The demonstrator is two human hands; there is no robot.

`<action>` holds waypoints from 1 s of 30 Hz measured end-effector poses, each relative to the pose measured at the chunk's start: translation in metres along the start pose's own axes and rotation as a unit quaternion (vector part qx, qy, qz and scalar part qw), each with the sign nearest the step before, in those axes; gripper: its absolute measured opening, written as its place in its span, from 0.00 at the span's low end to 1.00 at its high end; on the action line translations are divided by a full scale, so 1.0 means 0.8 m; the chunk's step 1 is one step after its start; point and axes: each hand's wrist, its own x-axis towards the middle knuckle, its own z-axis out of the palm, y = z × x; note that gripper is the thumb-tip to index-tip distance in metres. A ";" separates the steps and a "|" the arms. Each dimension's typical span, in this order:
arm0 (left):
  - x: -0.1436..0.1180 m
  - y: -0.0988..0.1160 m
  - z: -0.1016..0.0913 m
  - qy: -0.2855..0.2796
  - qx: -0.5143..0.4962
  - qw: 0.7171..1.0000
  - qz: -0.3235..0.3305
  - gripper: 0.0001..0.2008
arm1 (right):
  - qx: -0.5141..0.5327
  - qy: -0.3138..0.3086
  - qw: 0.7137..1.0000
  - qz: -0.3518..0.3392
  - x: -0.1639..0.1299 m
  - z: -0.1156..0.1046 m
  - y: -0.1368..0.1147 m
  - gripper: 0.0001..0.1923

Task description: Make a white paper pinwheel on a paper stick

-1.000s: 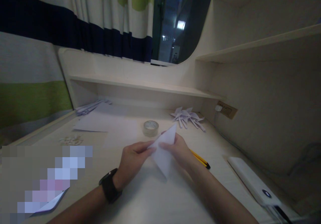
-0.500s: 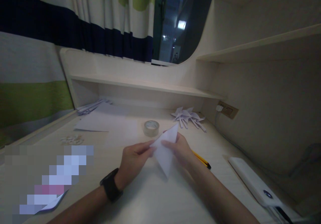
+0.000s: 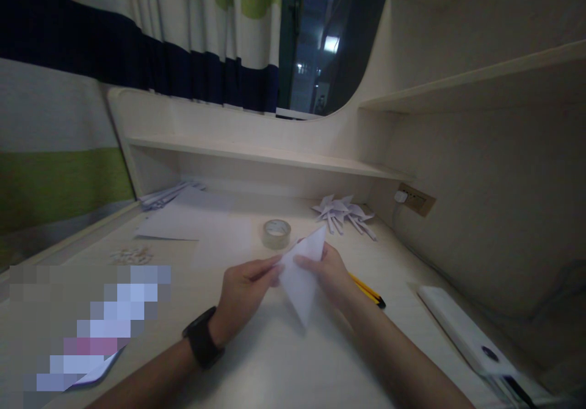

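A folded white paper [image 3: 300,281], pointed at both ends, is held just above the desk [image 3: 284,360] between both hands. My left hand [image 3: 242,296], with a black watch on its wrist, pinches the paper's left edge. My right hand [image 3: 332,275] grips the right edge from behind, fingers curled over the fold. The lower tip of the paper points toward me.
A roll of clear tape [image 3: 276,233] lies just behind the paper. Several folded paper shapes [image 3: 343,212] sit at the back right, flat sheets [image 3: 183,220] at the back left. A yellow pencil [image 3: 366,290] lies right of my hand, a white device [image 3: 467,332] farther right.
The paper's upper tip has risen slightly and tilted right between my fingers; both hands stay almost in place.
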 end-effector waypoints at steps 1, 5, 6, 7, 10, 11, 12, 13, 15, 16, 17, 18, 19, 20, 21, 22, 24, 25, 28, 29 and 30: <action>0.000 0.001 0.000 0.000 0.001 1.000 0.002 0.12 | -0.002 0.001 1.000 -0.001 0.000 0.000 0.000 0.23; -0.001 0.004 0.000 0.007 -0.009 1.000 0.013 0.10 | -0.005 0.013 1.000 -0.004 -0.001 0.001 -0.001 0.25; -0.001 0.005 0.000 0.007 -0.013 1.000 0.015 0.10 | -0.005 0.014 1.000 -0.005 -0.002 0.002 -0.002 0.25; -0.001 0.005 0.000 0.006 -0.016 1.000 0.017 0.10 | -0.005 0.014 1.000 -0.008 -0.002 0.002 -0.003 0.25; -0.002 0.004 0.001 0.003 -0.015 1.000 0.020 0.11 | -0.011 0.016 1.000 -0.011 -0.004 0.003 -0.007 0.25; -0.002 0.004 0.001 0.003 -0.014 1.000 0.020 0.11 | -0.011 0.018 1.000 -0.011 -0.004 0.003 -0.008 0.25; -0.002 0.005 0.001 0.004 -0.015 1.000 0.019 0.11 | -0.011 0.020 1.000 -0.010 -0.004 0.003 -0.008 0.25; -0.002 0.005 0.001 0.005 -0.017 1.000 0.017 0.11 | -0.011 0.022 1.000 -0.009 -0.004 0.003 -0.008 0.25; -0.002 0.007 0.001 0.005 -0.023 1.000 0.012 0.10 | -0.013 0.022 1.000 -0.009 -0.003 0.003 -0.006 0.25; -0.002 0.007 0.001 0.006 -0.024 1.000 0.012 0.10 | -0.014 0.021 1.000 -0.009 -0.003 0.002 -0.005 0.25; -0.002 0.008 0.001 0.006 -0.022 1.000 0.014 0.10 | -0.012 0.021 1.000 -0.010 -0.002 0.002 -0.004 0.24; -0.002 0.009 0.001 0.008 -0.017 1.000 0.016 0.10 | -0.010 0.022 1.000 -0.011 -0.001 0.001 -0.003 0.24; -0.002 0.009 0.000 0.009 -0.011 1.000 0.017 0.10 | -0.005 0.026 1.000 -0.013 0.000 0.000 -0.003 0.22; -0.002 0.009 0.000 0.009 -0.003 1.000 0.018 0.10 | 0.000 0.032 0.999 -0.016 0.000 -0.001 -0.004 0.21; -0.002 0.008 0.000 0.007 0.005 1.000 0.020 0.10 | 0.005 0.038 0.999 -0.018 0.001 -0.002 -0.005 0.20; -0.002 0.008 -0.001 0.003 0.013 1.000 0.022 0.10 | 0.011 0.044 0.999 -0.020 0.002 -0.003 -0.007 0.19; -0.003 0.007 -0.001 -0.005 0.028 0.999 0.029 0.10 | 0.023 0.053 0.998 -0.021 0.004 -0.006 -0.013 0.18; -0.003 0.006 -0.001 -0.007 0.034 0.999 0.032 0.10 | 0.028 0.057 0.998 -0.023 0.005 -0.008 -0.016 0.17; -0.005 0.006 -0.001 0.001 0.038 0.999 0.032 0.10 | 0.039 0.072 0.996 -0.034 0.007 -0.013 -0.025 0.16; -0.005 0.006 -0.001 0.004 0.039 0.999 0.032 0.10 | 0.039 0.074 0.996 -0.037 0.008 -0.015 -0.027 0.16; -0.006 0.006 -0.001 0.005 0.041 0.999 0.033 0.10 | 0.038 0.073 0.996 -0.040 0.008 -0.016 -0.029 0.16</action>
